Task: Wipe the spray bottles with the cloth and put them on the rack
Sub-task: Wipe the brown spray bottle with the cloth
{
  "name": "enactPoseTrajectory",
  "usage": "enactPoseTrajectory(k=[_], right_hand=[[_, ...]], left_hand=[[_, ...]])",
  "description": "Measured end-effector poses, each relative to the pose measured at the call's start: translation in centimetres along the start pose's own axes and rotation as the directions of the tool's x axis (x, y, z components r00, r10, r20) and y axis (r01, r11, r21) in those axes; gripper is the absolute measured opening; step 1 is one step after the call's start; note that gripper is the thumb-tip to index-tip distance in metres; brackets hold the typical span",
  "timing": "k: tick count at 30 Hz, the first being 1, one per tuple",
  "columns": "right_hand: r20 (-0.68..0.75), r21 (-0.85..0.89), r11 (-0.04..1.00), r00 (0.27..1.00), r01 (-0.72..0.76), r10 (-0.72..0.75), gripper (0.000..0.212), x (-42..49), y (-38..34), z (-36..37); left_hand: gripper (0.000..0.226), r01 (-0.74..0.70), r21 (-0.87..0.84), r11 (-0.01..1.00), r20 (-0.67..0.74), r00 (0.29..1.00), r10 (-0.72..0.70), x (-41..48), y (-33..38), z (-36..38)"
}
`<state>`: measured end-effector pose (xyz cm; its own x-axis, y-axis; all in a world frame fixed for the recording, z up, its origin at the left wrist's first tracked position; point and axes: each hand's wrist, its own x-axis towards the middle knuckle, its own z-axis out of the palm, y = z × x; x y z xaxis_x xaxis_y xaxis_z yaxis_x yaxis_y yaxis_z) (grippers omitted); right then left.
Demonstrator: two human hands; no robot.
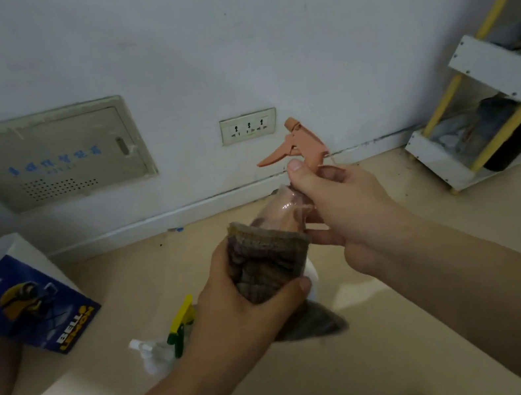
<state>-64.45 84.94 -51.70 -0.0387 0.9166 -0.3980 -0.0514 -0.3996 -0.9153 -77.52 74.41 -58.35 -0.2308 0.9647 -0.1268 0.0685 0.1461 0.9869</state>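
Right hand: fingers curled round the neck of the spray bottle, up above the floor.
Left hand: fingers clamp the grey cloth round its body.
Hidden: bottle's base, under cloth; floor bottles half behind that hand.

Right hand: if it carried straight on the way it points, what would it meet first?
The right hand grips the spray bottle by its neck. Beyond that, heading up and left, it would probably reach the wall below the socket; nothing else seems between, though depth is unclear.
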Motion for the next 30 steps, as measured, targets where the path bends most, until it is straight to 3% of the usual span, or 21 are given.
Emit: enactPoseTrajectory(k=[3,7,9,12,14,17,21,25,30], right_hand=[[0.137,-0.077,0.997,0.99,-0.026,0.037,0.032,-0.3,-0.8,-0.5],[0.38,-0.196,0.98,0.925,0.045,0.033,0.029,-0.3,-2.3,-2.2],[0.436,-0.147,0.989,0.899,0.025,0.042,0.03,-0.4,-2.4,-2.4],[0.471,-0.057,0.998,0.881,-0.013,0.038,0.034,-0.5,-2.1,-2.1],[0.449,-0.047,0.999,0.893,0.022,0.001,0.03,-0.6,-2.0,-1.9],[0.386,-0.074,0.994,0.921,0.081,-0.047,0.021,-1.1,-2.1,-1.5],[0.275,-0.069,0.992,0.958,0.103,-0.081,0.019,-1.6,-1.9,-1.3],[0.168,-0.08,0.99,0.98,0.119,-0.104,0.029,-1.3,-1.4,-0.9],[0.131,-0.164,0.976,0.984,0.145,-0.124,0.032,-0.7,-0.9,-0.5]], left_hand=[[0.06,0.045,-0.044,0.998,-0.029,0.999,-0.046,1.0,0.7,-1.2],[0.049,0.211,-0.155,0.965,0.304,0.94,-0.157,1.7,1.3,-3.4],[0.048,0.301,-0.196,0.933,0.461,0.868,-0.183,1.5,1.5,-3.8],[0.061,0.384,-0.219,0.897,0.572,0.796,-0.201,1.1,1.5,-3.6],[0.063,0.414,-0.252,0.875,0.544,0.808,-0.226,1.1,1.6,-3.4],[0.04,0.461,-0.414,0.785,0.386,0.87,-0.307,1.3,2.0,-2.5],[0.031,0.436,-0.51,0.741,0.259,0.9,-0.35,1.2,2.0,-1.5],[0.031,0.472,-0.474,0.744,0.266,0.882,-0.39,1.2,1.3,-1.2],[0.029,0.472,-0.452,0.757,0.287,0.88,-0.377,1.0,1.2,-1.0]])
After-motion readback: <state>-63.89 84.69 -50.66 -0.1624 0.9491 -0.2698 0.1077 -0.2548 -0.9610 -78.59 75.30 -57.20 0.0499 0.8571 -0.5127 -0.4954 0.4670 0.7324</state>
